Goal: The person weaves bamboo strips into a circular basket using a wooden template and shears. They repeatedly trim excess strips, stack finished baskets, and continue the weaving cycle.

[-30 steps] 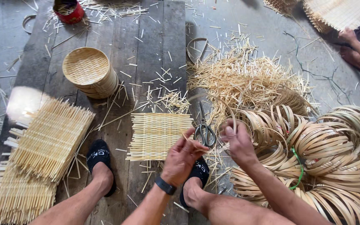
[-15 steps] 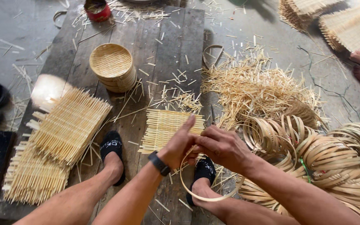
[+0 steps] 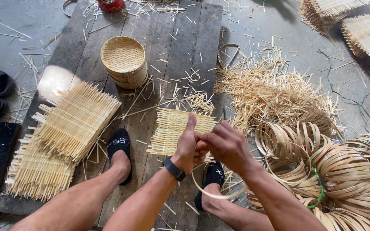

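Left hand: our left hand (image 3: 188,144) with the black wrist band (image 3: 174,168) was fisted around the thin pale bamboo strip hoop (image 3: 213,195), thumb sticking up.
Right hand: our right hand (image 3: 228,146) was pressed right up against the left one, fingers curled over the same hoop, so both were clamped on it together.
Hoop: it hung down in a curve from our fists, just above our foot in the black slipper (image 3: 211,177).
Under the hands: a flat square mat of woven bamboo slats (image 3: 172,128) lay on the dark wooden plank platform (image 3: 168,47).
Right side: big bundles of coiled bamboo strip rings (image 3: 343,171), with a loose heap of straw-coloured bamboo offcuts (image 3: 275,92) behind them.
Left side: a stack of more woven slat mats (image 3: 61,137).
Further up: a stack of small round woven bamboo baskets (image 3: 124,60).
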